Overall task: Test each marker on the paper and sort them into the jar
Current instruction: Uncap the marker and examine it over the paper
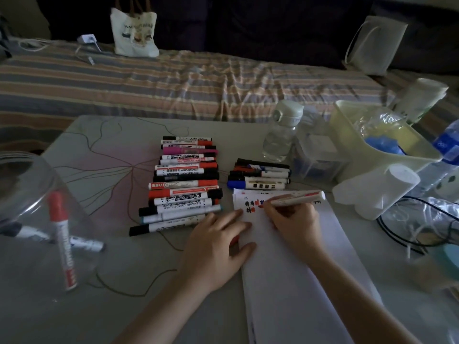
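The red marker (296,198) in the right hand (291,220) lies nearly level, its long axis running left to right: the tip points left and down onto the paper (298,269), and the white rear end points right, past the hand. The right hand's fingers are curled round the barrel just behind the tip, so most of the marker sticks out to the right above the knuckles. The tip sits among small red, black and blue test marks (253,206) at the far left corner of the sheet.

The left hand (218,247) lies flat with relaxed, spread fingers, pressing on the paper's left edge just near of those marks; something red shows under its fingers, too hidden to name.

The clear jar (27,194) stands at the left edge of the desk (111,150). Inside it a red-capped marker (62,239) stands tilted, cap up, and two dark-capped markers (57,238) lie across the bottom.

Left of the paper, a long row of markers (183,184) lies side by side, each pointing left to right, stacked from near to far. A smaller group of markers (259,176) lies the same way just beyond the paper's far edge.

At the far right, a pale yellow bin (352,125) holds crumpled clear plastic and something blue. A clear water bottle (282,132) stands to its left.
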Available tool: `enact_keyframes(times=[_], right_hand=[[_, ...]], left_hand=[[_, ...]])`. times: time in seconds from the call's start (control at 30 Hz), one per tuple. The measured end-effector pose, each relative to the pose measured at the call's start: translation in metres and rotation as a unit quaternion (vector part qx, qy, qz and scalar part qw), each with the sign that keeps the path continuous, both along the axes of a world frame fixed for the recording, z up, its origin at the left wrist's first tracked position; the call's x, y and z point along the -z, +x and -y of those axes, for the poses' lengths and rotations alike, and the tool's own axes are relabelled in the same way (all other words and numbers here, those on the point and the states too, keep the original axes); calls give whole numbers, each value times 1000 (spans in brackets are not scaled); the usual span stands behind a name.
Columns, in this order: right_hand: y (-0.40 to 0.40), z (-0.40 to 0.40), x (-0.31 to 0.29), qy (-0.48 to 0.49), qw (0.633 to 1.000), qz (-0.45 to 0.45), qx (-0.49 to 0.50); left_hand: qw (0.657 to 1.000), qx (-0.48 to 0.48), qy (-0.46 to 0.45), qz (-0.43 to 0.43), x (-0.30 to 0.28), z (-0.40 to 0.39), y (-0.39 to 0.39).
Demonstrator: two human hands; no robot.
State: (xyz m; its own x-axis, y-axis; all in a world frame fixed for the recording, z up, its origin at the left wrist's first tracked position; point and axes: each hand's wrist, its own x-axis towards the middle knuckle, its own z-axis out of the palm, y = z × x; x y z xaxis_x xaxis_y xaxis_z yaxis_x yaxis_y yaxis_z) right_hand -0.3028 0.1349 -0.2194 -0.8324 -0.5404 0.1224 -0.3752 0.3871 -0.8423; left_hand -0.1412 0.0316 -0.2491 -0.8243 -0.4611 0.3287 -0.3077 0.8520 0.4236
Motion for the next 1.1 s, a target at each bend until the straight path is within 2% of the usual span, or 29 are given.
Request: enact_keyframes(times=[0.5, 0.77, 1.1], right_hand=[[1, 3, 5, 25, 999, -42, 7], [2, 2, 3, -15, 1000, -22, 5], [1, 2, 7, -8, 998, -52, 19]], left_hand=[[1000, -5, 7, -1, 0, -1, 0], [1000, -5, 10, 5, 0, -1, 0], [1000, -4, 15, 4, -1, -2, 0]])
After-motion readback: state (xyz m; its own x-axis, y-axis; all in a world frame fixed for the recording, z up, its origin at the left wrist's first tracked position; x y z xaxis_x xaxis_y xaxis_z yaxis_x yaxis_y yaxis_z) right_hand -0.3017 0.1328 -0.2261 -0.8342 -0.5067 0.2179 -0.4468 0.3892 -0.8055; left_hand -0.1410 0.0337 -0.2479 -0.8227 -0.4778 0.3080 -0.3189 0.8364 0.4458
